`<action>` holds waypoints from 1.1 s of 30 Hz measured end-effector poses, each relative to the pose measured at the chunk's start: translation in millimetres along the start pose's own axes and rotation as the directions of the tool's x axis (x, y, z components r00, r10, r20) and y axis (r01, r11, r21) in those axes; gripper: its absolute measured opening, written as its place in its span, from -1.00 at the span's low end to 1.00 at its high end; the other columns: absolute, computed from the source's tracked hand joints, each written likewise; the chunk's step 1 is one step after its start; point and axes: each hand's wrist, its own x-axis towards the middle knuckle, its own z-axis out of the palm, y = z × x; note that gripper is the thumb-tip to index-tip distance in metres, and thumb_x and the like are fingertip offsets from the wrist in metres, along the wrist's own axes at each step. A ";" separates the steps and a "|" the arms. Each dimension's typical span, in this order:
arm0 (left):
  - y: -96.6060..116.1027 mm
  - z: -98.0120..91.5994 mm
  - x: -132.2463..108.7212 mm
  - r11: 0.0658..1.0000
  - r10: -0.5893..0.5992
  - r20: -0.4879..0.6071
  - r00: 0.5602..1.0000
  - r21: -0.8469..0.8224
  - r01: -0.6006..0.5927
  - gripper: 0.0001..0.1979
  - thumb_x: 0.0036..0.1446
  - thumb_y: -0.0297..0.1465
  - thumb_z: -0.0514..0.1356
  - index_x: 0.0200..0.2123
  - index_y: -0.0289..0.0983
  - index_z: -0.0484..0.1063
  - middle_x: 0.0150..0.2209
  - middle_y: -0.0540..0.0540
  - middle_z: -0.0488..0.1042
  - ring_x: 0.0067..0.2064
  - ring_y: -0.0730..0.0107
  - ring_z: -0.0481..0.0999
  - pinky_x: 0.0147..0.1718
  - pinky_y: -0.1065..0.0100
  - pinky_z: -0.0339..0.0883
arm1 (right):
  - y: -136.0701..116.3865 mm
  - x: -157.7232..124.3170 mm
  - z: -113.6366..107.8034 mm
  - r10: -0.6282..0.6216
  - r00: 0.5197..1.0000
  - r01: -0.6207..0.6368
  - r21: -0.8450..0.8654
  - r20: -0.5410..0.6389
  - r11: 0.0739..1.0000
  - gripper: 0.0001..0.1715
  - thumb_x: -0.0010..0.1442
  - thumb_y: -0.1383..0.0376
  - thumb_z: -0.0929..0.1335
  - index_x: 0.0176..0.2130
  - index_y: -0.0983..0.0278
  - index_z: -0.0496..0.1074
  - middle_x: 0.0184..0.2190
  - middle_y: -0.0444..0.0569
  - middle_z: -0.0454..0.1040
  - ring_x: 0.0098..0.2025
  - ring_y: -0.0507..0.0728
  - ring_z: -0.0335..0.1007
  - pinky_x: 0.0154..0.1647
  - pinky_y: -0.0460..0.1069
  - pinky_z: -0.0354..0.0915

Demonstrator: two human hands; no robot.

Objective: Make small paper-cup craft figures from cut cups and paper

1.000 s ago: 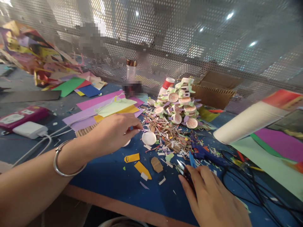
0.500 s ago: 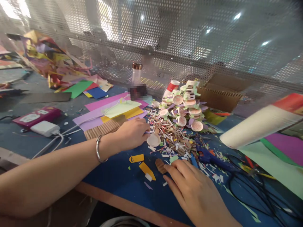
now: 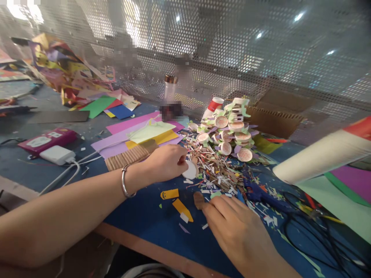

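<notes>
1. Nearest us, our right hand (image 3: 240, 227) lies palm down on the blue table (image 3: 139, 220). It is open, the fingers loosely spread and gripping nothing. Its index fingertip touches the small brown cardboard piece (image 3: 198, 200).
2. Just left of that fingertip lie a long yellow cut-out (image 3: 182, 209) and a short yellow cut-out (image 3: 170, 194). Both lie flat, clear of either hand.
3. A little further out is our left hand (image 3: 166, 162), with a bangle (image 3: 125, 181) on its wrist. It is closed in a pinch on the white disc (image 3: 190, 170), thumb over the top. The disc stands tilted at the near edge of the scrap heap (image 3: 217, 172), just beyond the right hand's fingertips.
4. We judge this to be a gathering of parts: the disc is gripped, while the brown piece is only touched. Lifting the brown piece would call for curling the fingers to nip its edge, since it lies flat. The disc would need to come clear of the loose scraps.
5. Right of our right hand, a blue glue gun (image 3: 261, 193) rests among the scraps, with a black cord (image 3: 313, 231) beside it.
6. Beyond the left hand sit a corrugated strip (image 3: 130, 156) and coloured paper sheets (image 3: 139, 133).
7. Beyond the heap is a pile of decorated discs (image 3: 228, 135). Farthest off stands a perforated metal screen (image 3: 232, 46).
</notes>
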 end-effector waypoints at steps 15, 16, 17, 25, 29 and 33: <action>19.7 11.4 -17.3 0.420 -0.172 0.182 0.968 -0.875 0.239 -0.63 0.05 -0.52 0.28 -0.06 -0.26 0.33 -0.32 0.01 0.47 -0.36 0.45 0.58 -0.31 0.32 0.56 | 12.0 35.4 -15.6 0.681 0.731 -0.515 0.696 0.053 0.499 -0.74 0.33 0.11 0.38 -0.30 0.21 0.54 -0.58 -0.19 0.38 -0.57 0.03 0.26 -0.56 -0.08 0.19; 23.3 11.6 -19.6 0.390 -0.157 0.212 0.964 -0.884 0.258 -0.65 0.03 -0.52 0.30 -0.09 -0.28 0.36 -0.28 -0.02 0.49 -0.32 0.43 0.59 -0.27 0.32 0.56 | 13.4 35.1 -10.7 0.703 0.703 -0.530 0.738 0.105 0.419 -0.71 0.31 0.07 0.39 -0.28 0.22 0.55 -0.59 -0.19 0.36 -0.58 0.03 0.23 -0.57 -0.08 0.15; 26.2 11.5 -21.5 0.370 -0.144 0.243 0.959 -0.886 0.280 -0.67 0.03 -0.51 0.32 -0.10 -0.28 0.39 -0.26 -0.04 0.51 -0.29 0.42 0.59 -0.24 0.31 0.56 | 14.6 34.3 -6.0 0.716 0.682 -0.532 0.772 0.147 0.348 -0.68 0.30 0.04 0.40 -0.27 0.24 0.55 -0.58 -0.19 0.35 -0.57 0.03 0.21 -0.57 -0.08 0.13; 27.6 11.7 -23.4 0.217 -0.139 0.294 0.946 -0.923 0.319 -0.67 0.10 -0.44 0.38 -0.11 -0.28 0.35 -0.33 0.00 0.50 -0.31 0.48 0.52 -0.33 0.41 0.50 | 15.5 31.1 3.8 0.727 0.615 -0.544 0.832 0.304 0.112 -0.66 0.26 0.01 0.43 -0.25 0.25 0.51 -0.58 -0.22 0.26 -0.54 0.02 0.10 -0.57 -0.08 0.03; 24.9 13.4 -22.1 0.290 -0.152 0.252 0.956 -0.913 0.287 -0.68 0.10 -0.40 0.38 -0.15 -0.27 0.33 -0.34 0.01 0.50 -0.34 0.45 0.53 -0.37 0.38 0.48 | 11.5 34.4 -0.6 0.738 0.594 -0.570 0.815 0.321 0.104 -0.62 0.27 -0.02 0.42 -0.25 0.24 0.52 -0.59 -0.21 0.26 -0.54 0.03 0.12 -0.57 -0.07 0.00; 20.5 18.1 -23.0 0.433 -0.111 0.146 0.983 -0.883 0.180 -0.69 0.11 -0.38 0.36 -0.13 -0.26 0.33 -0.33 0.00 0.51 -0.36 0.45 0.52 -0.31 0.31 0.49 | 9.0 35.8 -3.0 0.741 0.638 -0.572 0.773 0.210 0.273 -0.66 0.28 0.02 0.41 -0.31 0.23 0.54 -0.59 -0.20 0.31 -0.53 0.03 0.19 -0.53 -0.07 0.09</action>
